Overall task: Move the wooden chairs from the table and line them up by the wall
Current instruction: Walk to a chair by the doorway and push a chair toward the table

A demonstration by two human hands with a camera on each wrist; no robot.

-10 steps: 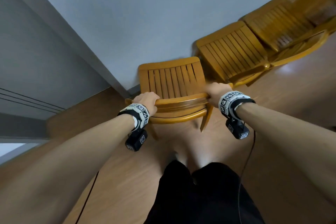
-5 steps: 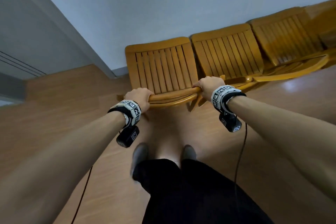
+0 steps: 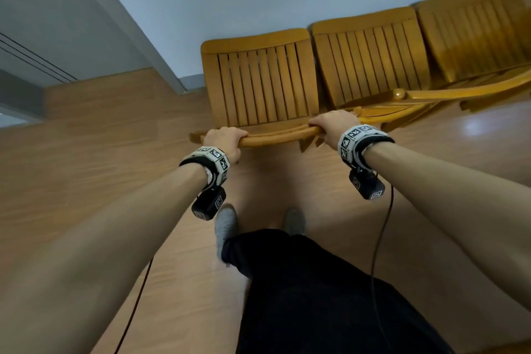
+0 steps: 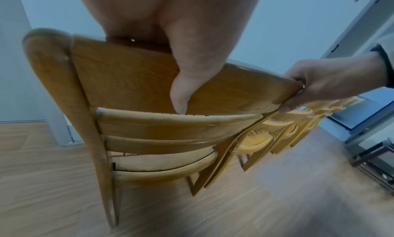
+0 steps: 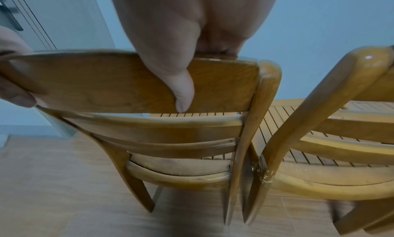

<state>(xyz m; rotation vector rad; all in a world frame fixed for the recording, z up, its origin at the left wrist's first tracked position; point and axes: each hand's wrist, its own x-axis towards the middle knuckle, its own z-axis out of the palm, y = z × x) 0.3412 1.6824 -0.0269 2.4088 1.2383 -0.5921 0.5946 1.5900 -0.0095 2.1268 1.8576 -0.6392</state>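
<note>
Gripping the wooden chair by its top rail — left hand, right hand — beside the neighbouring chair.

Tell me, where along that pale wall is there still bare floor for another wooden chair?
Bare wood floor lies left of the held slatted wooden chair, up to the grey door frame. Right of it is crowded: the neighbouring wooden chair stands close alongside. The left hand and right hand grip the held chair's top rail.

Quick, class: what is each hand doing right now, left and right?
Left hand: closed, gripping the top rail of the wooden chair.
Right hand: closed, gripping the same top rail near its other end.
</note>
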